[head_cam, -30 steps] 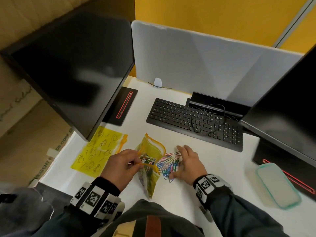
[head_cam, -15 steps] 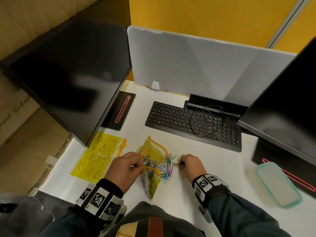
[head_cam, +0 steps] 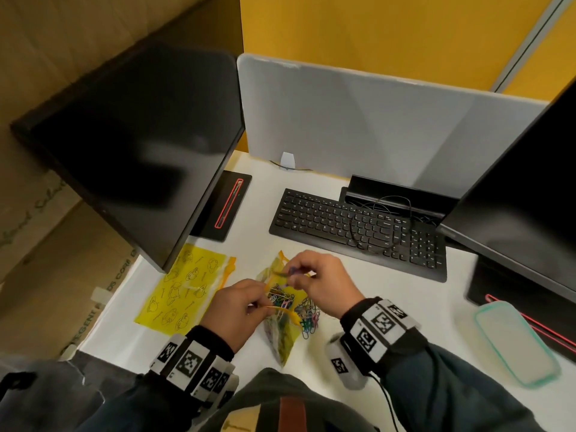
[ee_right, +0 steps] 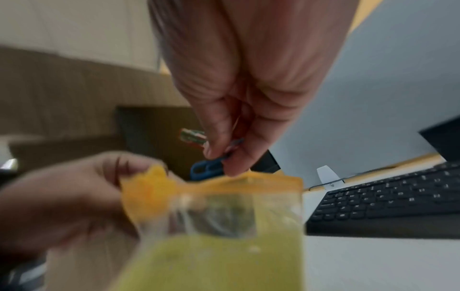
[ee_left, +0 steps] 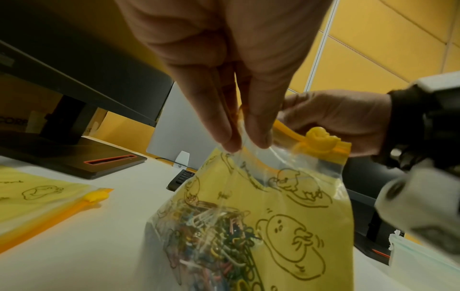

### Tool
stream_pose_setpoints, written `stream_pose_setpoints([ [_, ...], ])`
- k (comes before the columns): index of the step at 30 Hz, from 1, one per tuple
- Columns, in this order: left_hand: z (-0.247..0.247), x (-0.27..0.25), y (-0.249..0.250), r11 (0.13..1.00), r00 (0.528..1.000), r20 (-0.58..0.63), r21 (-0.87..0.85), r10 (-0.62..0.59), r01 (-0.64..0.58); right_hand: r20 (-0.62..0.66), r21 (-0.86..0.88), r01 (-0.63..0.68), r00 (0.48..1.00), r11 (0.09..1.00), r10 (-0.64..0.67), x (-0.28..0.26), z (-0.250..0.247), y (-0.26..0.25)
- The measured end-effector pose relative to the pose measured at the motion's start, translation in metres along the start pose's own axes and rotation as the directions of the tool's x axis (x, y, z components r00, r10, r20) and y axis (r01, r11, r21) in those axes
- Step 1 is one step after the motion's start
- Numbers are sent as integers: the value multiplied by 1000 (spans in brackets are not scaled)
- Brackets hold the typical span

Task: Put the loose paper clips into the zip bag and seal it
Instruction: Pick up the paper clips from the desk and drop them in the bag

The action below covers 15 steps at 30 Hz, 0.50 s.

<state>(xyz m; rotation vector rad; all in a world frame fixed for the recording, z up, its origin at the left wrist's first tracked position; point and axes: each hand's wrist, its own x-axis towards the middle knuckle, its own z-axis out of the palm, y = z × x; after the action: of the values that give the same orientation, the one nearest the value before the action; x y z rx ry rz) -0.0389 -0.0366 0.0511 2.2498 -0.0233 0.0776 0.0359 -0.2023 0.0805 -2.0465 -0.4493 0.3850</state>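
A yellow zip bag with cartoon print and an orange slider stands on the white desk, its mouth spread wide and many coloured paper clips inside. My left hand pinches the near edge of the bag's mouth. My right hand hovers over the mouth, pinching a few paper clips, one blue. A heap of loose paper clips lies on the desk right of the bag.
A second, flat yellow zip bag lies to the left. A black keyboard sits behind, monitors stand on both sides, and a teal-rimmed lid rests at the right. A grey divider closes the back.
My right hand left the heap on the desk, pinched up a few clips and rose leftward over the bag's mouth. The left hand kept its hold on the bag's edge.
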Motion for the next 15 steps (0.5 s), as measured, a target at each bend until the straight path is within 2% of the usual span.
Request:
stream_pose_setpoints([
  [1,0,-1,-1,1000,1000,-4,-7,-3,3,64,-137,36,998,990,-28,1,3,3],
  [3,-1,-4,-2,1000,1000,0,-14,-20,20,100,-239,77,993,968,-55,1,2,10],
  [5,0,-5,-4,999,999,-4,-11,-42,42,-23,-177,50,998,983,-55,1,-4,20],
  [7,1,-6,-4,999,999,-12,1,-50,50,-225,-129,-83,973,988,53,1,-16,42],
  [8,2,-6,-4,999,999,-17,7,-43,44,-277,-163,-178,952,970,128,-2,-23,56],
  [10,2,-6,-6,999,999,-21,4,-40,40,-230,-341,-369,925,865,303,-16,-35,83],
  [12,2,-6,-10,998,998,-19,-16,-57,57,-130,-475,-451,885,755,447,-36,-36,104],
  [14,2,-6,-11,997,997,-28,-39,-70,69,-85,-476,-466,869,746,488,-47,-28,112],
  [15,1,-5,-11,996,996,-36,-55,-77,75,-89,-471,-451,880,758,468,-47,-22,112],
])
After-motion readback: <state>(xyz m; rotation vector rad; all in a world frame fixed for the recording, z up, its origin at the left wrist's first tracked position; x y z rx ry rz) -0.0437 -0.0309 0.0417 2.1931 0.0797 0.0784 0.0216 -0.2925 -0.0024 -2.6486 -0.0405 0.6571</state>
